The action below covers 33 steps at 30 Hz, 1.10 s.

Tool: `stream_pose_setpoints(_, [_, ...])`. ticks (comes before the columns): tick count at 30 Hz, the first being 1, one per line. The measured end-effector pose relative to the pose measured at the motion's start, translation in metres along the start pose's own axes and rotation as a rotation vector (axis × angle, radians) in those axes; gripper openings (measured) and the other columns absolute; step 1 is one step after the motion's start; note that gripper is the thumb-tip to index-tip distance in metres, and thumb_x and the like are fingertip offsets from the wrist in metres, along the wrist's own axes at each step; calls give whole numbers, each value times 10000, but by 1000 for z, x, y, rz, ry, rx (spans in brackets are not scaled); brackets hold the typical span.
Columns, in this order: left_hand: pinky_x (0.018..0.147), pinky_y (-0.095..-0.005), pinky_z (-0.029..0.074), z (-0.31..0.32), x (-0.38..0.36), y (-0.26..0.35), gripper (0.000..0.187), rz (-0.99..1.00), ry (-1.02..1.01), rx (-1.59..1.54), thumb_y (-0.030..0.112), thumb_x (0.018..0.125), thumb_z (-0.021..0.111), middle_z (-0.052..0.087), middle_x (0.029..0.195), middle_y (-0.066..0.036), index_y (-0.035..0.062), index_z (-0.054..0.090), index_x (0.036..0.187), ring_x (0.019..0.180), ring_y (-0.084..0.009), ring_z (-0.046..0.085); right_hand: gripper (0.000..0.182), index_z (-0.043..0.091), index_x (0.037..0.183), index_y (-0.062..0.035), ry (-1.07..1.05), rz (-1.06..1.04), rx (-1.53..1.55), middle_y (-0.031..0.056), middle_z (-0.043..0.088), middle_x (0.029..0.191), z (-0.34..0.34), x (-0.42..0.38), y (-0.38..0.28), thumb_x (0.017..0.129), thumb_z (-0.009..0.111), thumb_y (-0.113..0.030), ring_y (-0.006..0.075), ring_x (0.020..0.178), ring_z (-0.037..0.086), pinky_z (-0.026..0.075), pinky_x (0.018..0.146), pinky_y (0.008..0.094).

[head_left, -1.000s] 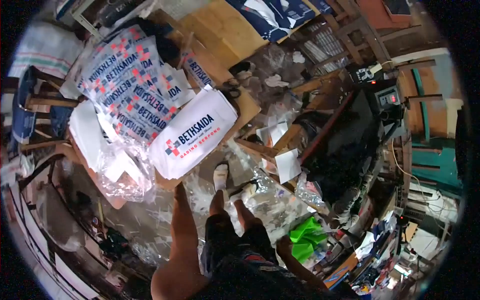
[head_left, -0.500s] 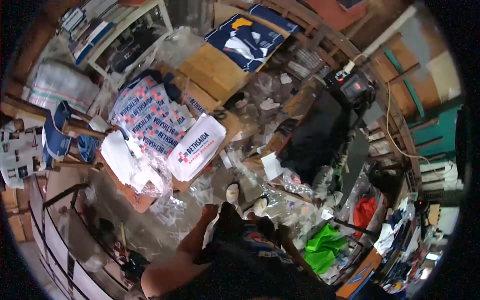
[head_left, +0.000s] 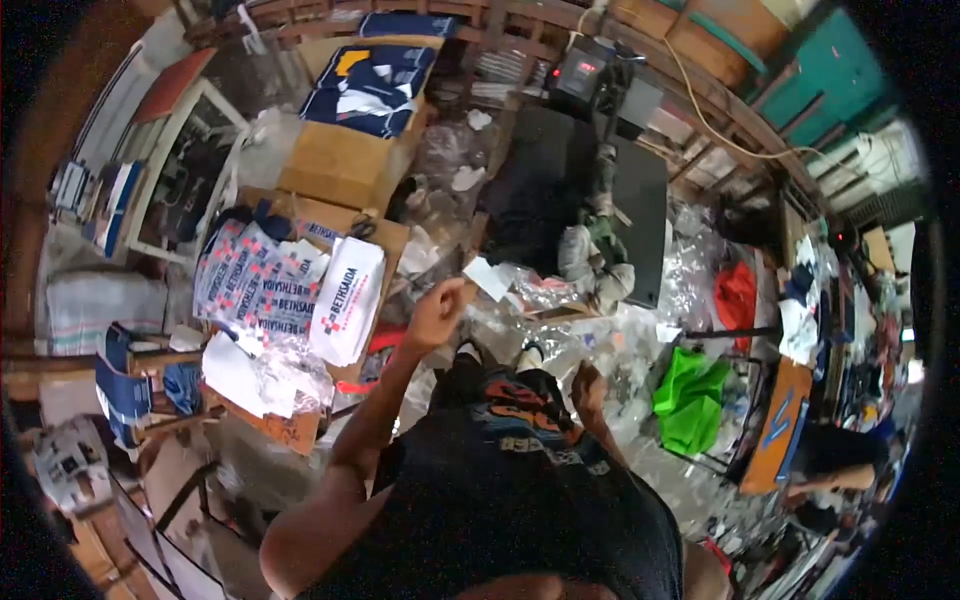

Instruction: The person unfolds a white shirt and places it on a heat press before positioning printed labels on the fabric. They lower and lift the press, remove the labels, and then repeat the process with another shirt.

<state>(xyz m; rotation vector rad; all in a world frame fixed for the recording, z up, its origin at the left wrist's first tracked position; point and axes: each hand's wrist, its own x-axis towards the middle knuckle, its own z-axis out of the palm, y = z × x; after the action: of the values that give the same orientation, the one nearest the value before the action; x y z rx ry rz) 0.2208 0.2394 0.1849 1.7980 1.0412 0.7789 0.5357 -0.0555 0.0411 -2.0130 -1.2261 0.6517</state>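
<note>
We see white printed bags (head_left: 345, 298) of matt woven-looking cloth lying on a rough wooden worktop (head_left: 385, 235), beside crinkled glossy clear plastic wrap (head_left: 290, 372) (it catches the light). The cardboard box (head_left: 340, 165) is dull brown; the green bag (head_left: 690, 395) looks smooth.

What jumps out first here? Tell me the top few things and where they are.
The white BETHSAIDA bag on the cardboard-topped table, left of the raised left hand. A bright green bag glows to the right of the lowered right hand. At top centre, a black press shows a red display.
</note>
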Motion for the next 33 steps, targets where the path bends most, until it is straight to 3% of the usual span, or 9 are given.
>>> stream_pose_setpoints(3, [694,-326,515,5,54,52,309,137,27,-123,252,997,649,679,908,-107,33,615,1212,818,-191,658,430,511,1323,-22,144,22,678,5,554,706,-39,9,-83,1060,505,-362,102,551,505,440,498,282])
stream_pose_setpoints(7, [778,-409,532,28,122,108,318,153,15,17,234,948,693,684,929,-136,43,620,1191,903,-299,677,340,527,1319,-9,436,178,462,-7,531,816,-85,48,-131,1046,561,-209,71,691,441,413,615,252])
stream_pose_setpoints(9, [884,-467,501,52,155,111,375,452,136,151,261,920,707,644,1104,-164,52,607,1215,1049,-357,619,399,519,1351,-5,534,106,365,50,601,900,-112,68,-190,1026,599,-223,116,759,529,465,660,287])
stream_pose_setpoints(18, [1241,-551,71,139,204,68,745,275,-60,807,528,967,548,243,1631,-252,87,389,1546,1530,-419,159,1022,250,1550,47,226,-427,-344,278,505,1361,-118,159,-272,829,806,-418,436,1243,520,464,1011,469])
stream_pose_setpoints(23, [1244,-536,82,138,197,61,666,408,29,885,471,985,531,292,1617,-233,87,435,1521,1526,-391,202,1353,64,1535,150,-86,-233,-592,344,519,1362,-104,188,-286,701,860,-559,460,1201,566,477,1000,447])
stream_pose_setpoints(26, [1242,-533,104,134,195,57,643,455,70,966,451,976,543,321,1606,-218,98,458,1507,1518,-379,230,1231,-8,1531,163,-172,46,-691,312,702,1054,-96,199,-301,795,757,-460,437,946,699,537,885,452])
stream_pose_setpoints(28, [1241,-533,115,130,194,63,630,478,92,1030,442,973,544,336,1599,-212,104,470,1499,1513,-375,244,1108,-25,1528,168,22,-109,-721,277,729,914,-90,201,-297,828,666,-342,428,809,719,559,815,470])
stream_pose_setpoints(30, [1262,-498,83,131,190,71,548,362,-3,943,134,967,525,286,1639,-166,167,447,1508,1544,-341,186,1059,-27,1523,177,-110,-3,-750,288,723,932,-92,203,-296,843,626,-305,421,799,721,571,761,476])
stream_pose_setpoints(33, [1260,-513,95,126,182,81,584,356,-14,988,116,925,543,291,1633,-178,177,453,1498,1535,-361,206,975,50,1481,250,-24,-163,-807,243,707,737,-89,201,-290,809,594,-202,349,598,699,567,597,448])
